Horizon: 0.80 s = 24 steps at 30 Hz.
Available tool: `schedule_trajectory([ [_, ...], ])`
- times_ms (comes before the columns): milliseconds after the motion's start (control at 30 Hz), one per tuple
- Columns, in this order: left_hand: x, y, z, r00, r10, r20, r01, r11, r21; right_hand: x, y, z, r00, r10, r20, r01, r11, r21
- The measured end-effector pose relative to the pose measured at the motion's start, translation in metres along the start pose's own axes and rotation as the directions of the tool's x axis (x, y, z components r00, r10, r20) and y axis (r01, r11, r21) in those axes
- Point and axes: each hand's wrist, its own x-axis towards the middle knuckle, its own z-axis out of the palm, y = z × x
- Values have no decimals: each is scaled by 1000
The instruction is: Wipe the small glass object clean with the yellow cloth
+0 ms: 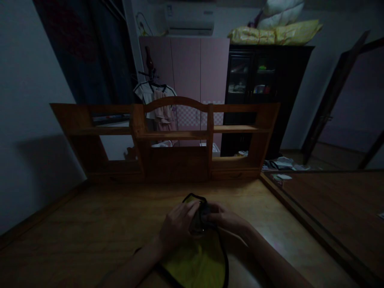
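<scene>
A yellow-green cloth [199, 260] with black edging lies on the wooden surface below and between my hands. Its far corner sticks up beyond my fingers. Over the cloth, a small dark grey object [204, 212] with a few shiny spots sits between both hands; its kind is too dim to make out. My left hand [179, 219] curls around its left side, fingers closed. From the right, my right hand [226, 219] pinches it with thumb and fingers. My fingers hide much of the object.
A wooden shelf unit [174, 135] with small drawers stands along the far edge. To the right, a raised wooden edge [300, 224] borders the surface. Behind are a pink wardrobe [186, 68], a black cabinet [270, 108] and hanging clothes [163, 106]. The room is dim.
</scene>
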Motion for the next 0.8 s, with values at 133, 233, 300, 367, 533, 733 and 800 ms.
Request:
schedule_trajectory([
  [133, 2, 4, 0, 991, 101, 89, -110, 988, 110, 2, 7, 0, 997, -69, 19, 71, 987, -145],
  [233, 3, 7, 1, 988, 98, 122, -114, 984, 137, 3, 11, 3, 995, -99, 11, 99, 979, -180],
  [300, 2, 8, 1, 986, 91, 137, -110, 984, 139, 3, 13, 6, 990, -144, -12, 136, 955, -264],
  [367, 2, 8, 2, 986, 89, 143, -109, 984, 139, 3, 14, 8, 973, -230, -34, 197, 893, -404],
  [533, 1, 5, 5, 992, 63, 110, -71, 995, 75, 1, 11, 8, 946, -322, -43, 195, 668, -718],
  [733, 0, 4, 5, 997, -21, 70, 22, 1000, -4, 2, 10, 5, 940, -314, -130, 89, 596, -798],
  [800, 0, 4, 6, 998, -48, 47, 48, 999, -10, 3, 11, 6, 927, -358, -112, 135, 598, -790],
])
